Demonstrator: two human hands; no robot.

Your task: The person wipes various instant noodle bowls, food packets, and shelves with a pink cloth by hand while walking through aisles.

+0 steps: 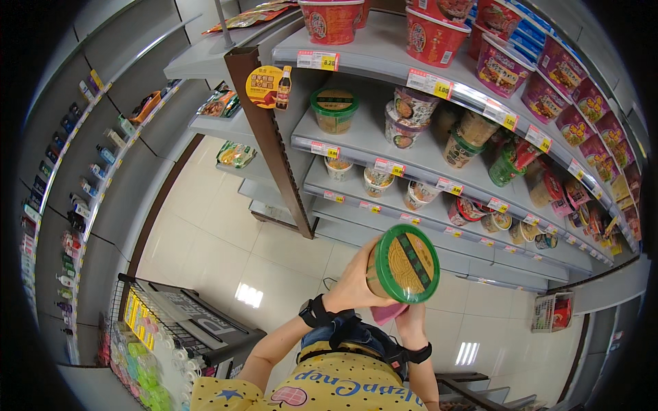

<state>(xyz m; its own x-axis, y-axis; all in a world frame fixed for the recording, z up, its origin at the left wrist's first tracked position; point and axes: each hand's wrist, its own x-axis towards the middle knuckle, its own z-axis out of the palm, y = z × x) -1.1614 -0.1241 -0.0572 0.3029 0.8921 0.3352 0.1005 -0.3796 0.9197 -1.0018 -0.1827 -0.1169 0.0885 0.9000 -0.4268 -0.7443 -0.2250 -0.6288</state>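
Note:
My left hand [350, 281] grips the side of a round instant-noodle tub [405, 263] with a green-rimmed lid. The lid is tilted up towards me and bears a noodle print and a dark band of writing. Below the tub, my right hand [411, 321] holds a folded pink cloth [388, 312]; its fingers are partly hidden behind the tub. Ahead, a similar green-lidded tub [334, 112] stands at the left end of a shelf [360, 133]. Stacked cup noodles [402, 128] stand to its right.
Red noodle bowls [329, 23] and purple noodle tubs [504, 67] fill the upper shelf. Smaller cups [379, 181] line a lower one. A brown shelf post [275, 149] rises at the left end. Behind my left arm stands a wire rack of bottles [141, 359]; a white basket [542, 313] sits at right.

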